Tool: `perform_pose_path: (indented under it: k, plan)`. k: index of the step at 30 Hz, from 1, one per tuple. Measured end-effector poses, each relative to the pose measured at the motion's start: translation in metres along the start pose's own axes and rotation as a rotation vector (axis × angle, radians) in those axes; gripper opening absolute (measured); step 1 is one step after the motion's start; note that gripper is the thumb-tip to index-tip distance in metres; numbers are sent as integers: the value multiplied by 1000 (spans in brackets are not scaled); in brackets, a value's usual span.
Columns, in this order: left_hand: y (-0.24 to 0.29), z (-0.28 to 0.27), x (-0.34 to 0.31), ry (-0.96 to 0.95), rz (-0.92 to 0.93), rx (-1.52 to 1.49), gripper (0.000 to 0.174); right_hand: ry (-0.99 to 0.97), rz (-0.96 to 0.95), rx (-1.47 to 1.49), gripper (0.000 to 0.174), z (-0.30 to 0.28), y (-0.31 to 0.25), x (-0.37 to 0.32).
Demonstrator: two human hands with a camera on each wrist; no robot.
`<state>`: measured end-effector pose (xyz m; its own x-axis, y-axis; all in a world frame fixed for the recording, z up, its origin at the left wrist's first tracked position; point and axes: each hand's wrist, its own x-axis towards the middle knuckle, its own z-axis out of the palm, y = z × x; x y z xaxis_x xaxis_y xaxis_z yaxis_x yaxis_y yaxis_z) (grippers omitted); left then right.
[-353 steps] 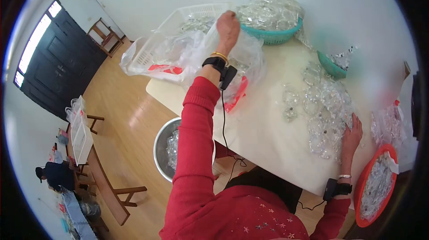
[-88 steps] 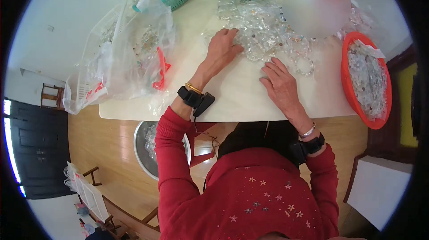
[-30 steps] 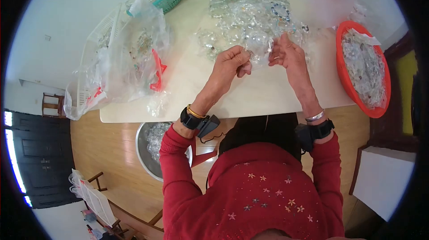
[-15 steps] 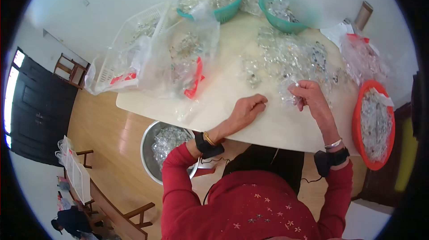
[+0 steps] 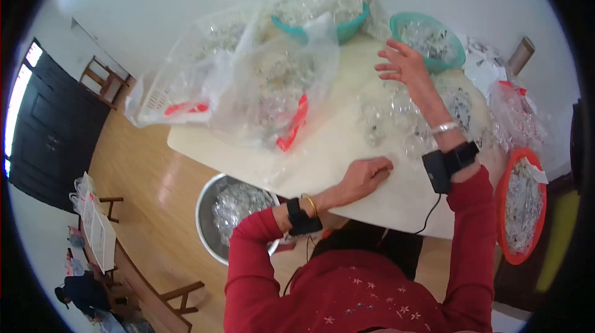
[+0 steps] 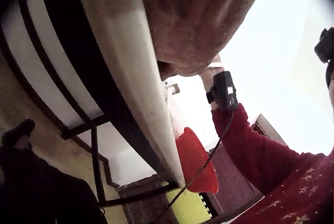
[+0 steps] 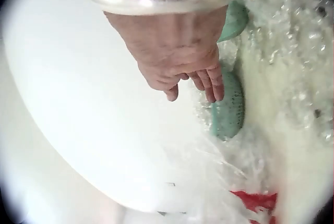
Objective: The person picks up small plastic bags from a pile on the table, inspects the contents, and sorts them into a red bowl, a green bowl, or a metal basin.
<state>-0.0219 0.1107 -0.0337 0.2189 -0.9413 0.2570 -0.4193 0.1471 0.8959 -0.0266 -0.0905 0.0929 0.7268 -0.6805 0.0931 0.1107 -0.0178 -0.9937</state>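
A pale table [image 5: 322, 153] fills the head view. A big clear plastic bag [image 5: 273, 91] slumps at its 10 o'clock, with a metal bowl [image 5: 199, 215] on the floor at 7 and a red basket [image 5: 499, 203] at 4. The loose pile of clear packets [image 5: 396, 116] lies right of centre, below a teal basket [image 5: 460, 57] at 1. The right hand [image 5: 404, 63] hovers beside that basket, fingers spread and empty. The left hand [image 5: 367, 175] rests loosely curled near the front edge, holding nothing visible.

Bright, even daylight, fisheye warp with black vignette at the edges, both wrist views blurred and overexposed.
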Motion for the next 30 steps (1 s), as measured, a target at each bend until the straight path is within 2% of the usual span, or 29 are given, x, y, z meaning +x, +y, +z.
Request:
perform_pose_path:
  k: [2,4,9,12,13,16,21,25,28,29,30]
  plan:
    - [-1,2,-1,10,44,80,14,-24,88,-72,46,-24,25,-27]
    - [10,-1,-1,-21,-39,63,14,-81,144,-195,42,-43,44,-53]
    - [16,-1,0,-49,-99,107,15,-76,188,-385,37,-39,71,-83]
    - [15,1,0,-30,-71,87,15,-129,-135,-901,40,-14,67,-84]
    - [14,2,-1,-17,-61,75,14,-130,-136,-898,40,-8,70,-87]
    - [9,4,-4,-10,-50,45,14,-193,-683,-1235,47,6,87,-100]
    - [13,0,-1,-47,-33,106,13,-56,-503,-1141,50,-10,84,-110]
    - [11,1,-1,-42,-42,97,12,-222,-457,-1269,45,-24,81,-112]
    - [11,-1,-2,-47,-107,-8,12,-181,-696,-1273,31,-23,91,-110]
    - [10,-1,-3,-47,-138,-61,12,-186,-698,-1272,31,-22,90,-110]
    - [9,-1,-3,-42,-140,-64,12,-72,-477,-982,28,-22,88,-112]
